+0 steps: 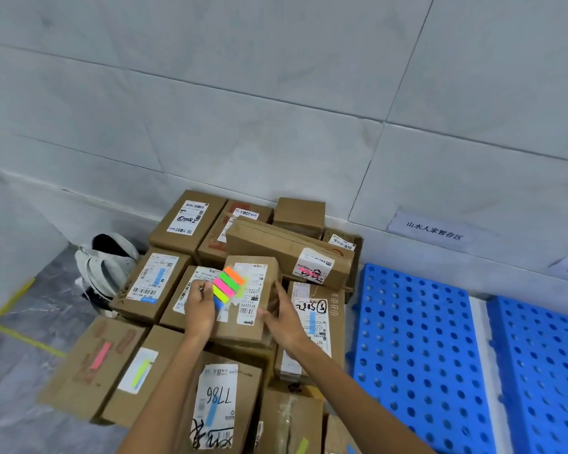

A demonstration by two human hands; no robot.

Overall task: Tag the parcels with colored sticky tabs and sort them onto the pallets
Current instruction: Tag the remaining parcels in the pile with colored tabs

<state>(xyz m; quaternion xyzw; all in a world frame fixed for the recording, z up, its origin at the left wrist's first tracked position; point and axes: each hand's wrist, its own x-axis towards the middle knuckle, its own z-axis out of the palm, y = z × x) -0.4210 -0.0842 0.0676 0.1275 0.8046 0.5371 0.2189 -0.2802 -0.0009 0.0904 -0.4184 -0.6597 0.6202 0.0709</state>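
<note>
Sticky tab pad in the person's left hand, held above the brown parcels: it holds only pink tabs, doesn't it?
Not only pink. The head view shows the sticky tab pad in the left hand banded orange, green, pink, yellow and blue, held above the brown parcels. The right hand grips a small parcel.

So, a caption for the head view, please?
Left hand holds tabs over a parcel gripped by right hand, near blue pallets.

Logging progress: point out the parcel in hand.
The small parcel atop the pile's middle: the right hand grips its right edge, the left hand holds sticky tabs over it.
</note>
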